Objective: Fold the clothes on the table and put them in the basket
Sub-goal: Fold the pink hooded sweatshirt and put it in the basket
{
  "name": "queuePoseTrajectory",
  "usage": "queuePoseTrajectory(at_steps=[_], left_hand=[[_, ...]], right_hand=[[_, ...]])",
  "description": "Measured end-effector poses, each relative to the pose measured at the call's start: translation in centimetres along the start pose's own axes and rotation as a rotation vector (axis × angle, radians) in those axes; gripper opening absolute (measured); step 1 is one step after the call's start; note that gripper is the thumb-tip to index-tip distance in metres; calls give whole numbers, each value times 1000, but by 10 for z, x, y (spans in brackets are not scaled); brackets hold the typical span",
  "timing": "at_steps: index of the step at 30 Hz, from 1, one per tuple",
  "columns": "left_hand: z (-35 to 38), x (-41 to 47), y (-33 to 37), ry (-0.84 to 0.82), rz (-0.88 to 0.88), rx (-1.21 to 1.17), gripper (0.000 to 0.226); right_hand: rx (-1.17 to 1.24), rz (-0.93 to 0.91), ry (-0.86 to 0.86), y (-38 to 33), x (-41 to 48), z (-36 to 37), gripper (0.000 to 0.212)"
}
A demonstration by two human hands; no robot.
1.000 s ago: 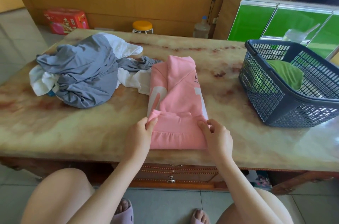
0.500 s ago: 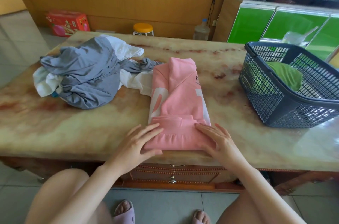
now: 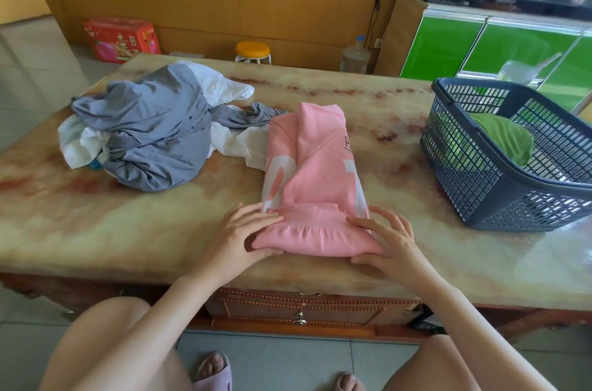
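Where the pink top (image 3: pixel 314 173) meets the worktop's (image 3: pixel 128 230) near edge, left hand (image 3: pixel 246 237) and right hand (image 3: pixel 389 243) hold it. Both grips pinch its fold; thumbs under.

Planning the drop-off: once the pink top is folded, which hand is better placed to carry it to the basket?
Probably the right hand: it holds the right edge of the pink top, nearest the basket. The left hand is farther off.

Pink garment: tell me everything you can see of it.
The pink garment looks like soft knit, with white print and dark lettering. It lies folded into a narrow strip on the table, its near end doubled over. The left hand and right hand hold that end, fingers above, thumbs at the edge. Its left side touches a white garment.
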State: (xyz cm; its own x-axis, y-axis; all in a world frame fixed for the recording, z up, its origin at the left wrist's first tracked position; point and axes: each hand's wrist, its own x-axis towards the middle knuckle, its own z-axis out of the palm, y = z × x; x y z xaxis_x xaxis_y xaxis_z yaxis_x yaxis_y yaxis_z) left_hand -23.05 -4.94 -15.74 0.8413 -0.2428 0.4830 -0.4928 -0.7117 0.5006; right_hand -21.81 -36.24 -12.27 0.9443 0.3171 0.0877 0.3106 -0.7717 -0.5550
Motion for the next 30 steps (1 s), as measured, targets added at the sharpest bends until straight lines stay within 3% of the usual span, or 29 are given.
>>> queuePoseTrajectory(at_steps=[4, 7, 10, 12, 14, 20, 25, 28, 30], left_hand=[[4, 10, 6, 122, -139, -162, 63], [-3, 23, 20, 103, -298, -203, 67], [-23, 32, 45, 112, -476, -177, 53], [-37, 34, 63, 135, -492, -152, 48], [-46, 33, 72, 131, -490, -201, 51], [-33, 24, 55, -120, -738, -227, 54], [-34, 10, 57, -63, -815, -461, 54], [-30, 6, 59, -42, -814, -482, 45], [-25, 6, 62, 0, -811, -461, 43]], right_hand=[[131, 29, 140, -9, 3, 3, 41], [281, 72, 202, -18, 8, 4, 44], [435, 131, 219, -37, 3, -6, 29], [550, 134, 260, -52, -4, -18, 10], [608, 141, 279, -61, -9, -27, 19], [328, 378, 156, -65, 5, -13, 48], [255, 479, 179, -62, 8, -6, 44], [192, 504, 195, -62, 9, -1, 39], [101, 469, 292, -62, 7, 3, 40]])
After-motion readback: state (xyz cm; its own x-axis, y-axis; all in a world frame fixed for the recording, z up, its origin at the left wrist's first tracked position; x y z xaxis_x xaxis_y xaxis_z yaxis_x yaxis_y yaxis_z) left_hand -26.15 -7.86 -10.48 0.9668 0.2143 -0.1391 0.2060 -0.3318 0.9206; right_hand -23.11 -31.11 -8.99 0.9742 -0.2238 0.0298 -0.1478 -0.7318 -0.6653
